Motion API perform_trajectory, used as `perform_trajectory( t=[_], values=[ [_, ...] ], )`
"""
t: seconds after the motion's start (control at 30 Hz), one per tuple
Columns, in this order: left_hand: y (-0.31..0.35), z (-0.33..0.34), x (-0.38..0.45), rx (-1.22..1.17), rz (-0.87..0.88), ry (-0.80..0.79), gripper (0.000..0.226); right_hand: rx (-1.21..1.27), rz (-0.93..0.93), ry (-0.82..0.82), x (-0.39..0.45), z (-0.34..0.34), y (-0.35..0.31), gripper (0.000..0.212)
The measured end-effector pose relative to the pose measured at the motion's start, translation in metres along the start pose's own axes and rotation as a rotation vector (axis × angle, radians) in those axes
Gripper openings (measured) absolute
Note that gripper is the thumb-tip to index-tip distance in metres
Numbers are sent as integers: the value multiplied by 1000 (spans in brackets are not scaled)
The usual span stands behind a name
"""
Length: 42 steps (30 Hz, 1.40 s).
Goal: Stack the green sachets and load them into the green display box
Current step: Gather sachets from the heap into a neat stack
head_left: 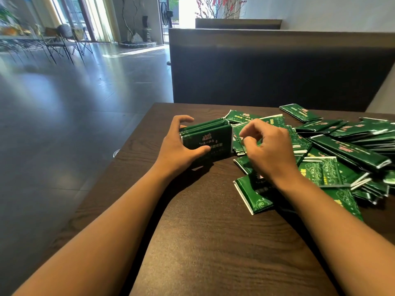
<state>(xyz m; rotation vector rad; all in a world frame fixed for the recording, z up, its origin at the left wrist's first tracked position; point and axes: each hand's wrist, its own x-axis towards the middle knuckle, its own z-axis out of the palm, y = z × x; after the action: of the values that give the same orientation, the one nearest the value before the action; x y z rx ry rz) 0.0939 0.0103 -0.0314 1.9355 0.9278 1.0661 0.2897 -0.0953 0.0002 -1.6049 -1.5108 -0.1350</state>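
Stacking stage of the sachet task, seen from the head view. The left hand (181, 146) grips a small stack of green sachets (206, 136) standing on edge on the dark wooden worktop (203, 242), with the thumb pressed on the near printed face and the fingers curled over the far side, so that the packets are clamped together as one block. The right hand (267, 150) hovers just beside the stack's right end, above the near edge of the loose pile of sachets (342, 150); its fingers are curled inward toward the thumb, and a packet may be pinched between them, though the view does not show this clearly (the fingertips overlap green foil from this angle). The loose pile spreads across the right half of the worktop in disorder, some packets face up, others overlapping or tilted, and one sachet (252, 195) lies apart at the near edge under the right wrist. The green display box does not appear in view. By this evidence the task is in its early part: few packets are stacked, most remain loose, and none are loaded. The next move calls for one packet to be lifted from the pile, turned to match the stack's orientation, and pressed flush against its end while the left hand keeps the block squared.
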Motion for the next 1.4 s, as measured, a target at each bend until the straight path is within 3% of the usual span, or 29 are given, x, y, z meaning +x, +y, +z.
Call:
perform_trajectory(
  t=[0.23, 0.37, 0.5, 0.67, 0.8, 0.93, 1.03, 1.1, 1.2, 1.27, 1.4],
  values=[
    [-1, -1, 0, 4, 13, 14, 67, -173, 66, -870, 13, -46, -19, 29],
    [-3, -2, 1, -26, 6, 25, 66, -437, 179, -1209, 10, -60, -38, 70],
    [-3, -1, 1, -45, -1, 25, 66, -608, 152, -1128, 6, -49, -39, 80],
    [-4, -2, 1, -53, -8, 22, 66, -261, 137, -1087, 6, -42, -26, 42],
    [-2, -1, 0, -75, -38, 3, 59, -109, 9, -715, 5, -33, -25, 28],
    [-1, -2, 2, -148, -90, -5, 45, 6, -194, -254, -2, -20, -32, 42],
    [-1, -2, 2, -134, -89, 13, 39, 26, -288, -44, -8, -12, -36, 46],
    [2, -2, 1, -151, -77, 6, 38, -7, -289, -23, -11, -5, -35, 45],
    [6, -3, -2, -212, -84, -31, 33, -328, -233, -144, -13, 8, -23, 50],
    [6, -3, -4, -267, -119, -75, 34, -404, -191, -189, -14, 13, -16, 48],
    [7, -1, -5, -244, -97, -138, 42, -335, -254, -26, -11, 11, -13, 31]
  ],
)
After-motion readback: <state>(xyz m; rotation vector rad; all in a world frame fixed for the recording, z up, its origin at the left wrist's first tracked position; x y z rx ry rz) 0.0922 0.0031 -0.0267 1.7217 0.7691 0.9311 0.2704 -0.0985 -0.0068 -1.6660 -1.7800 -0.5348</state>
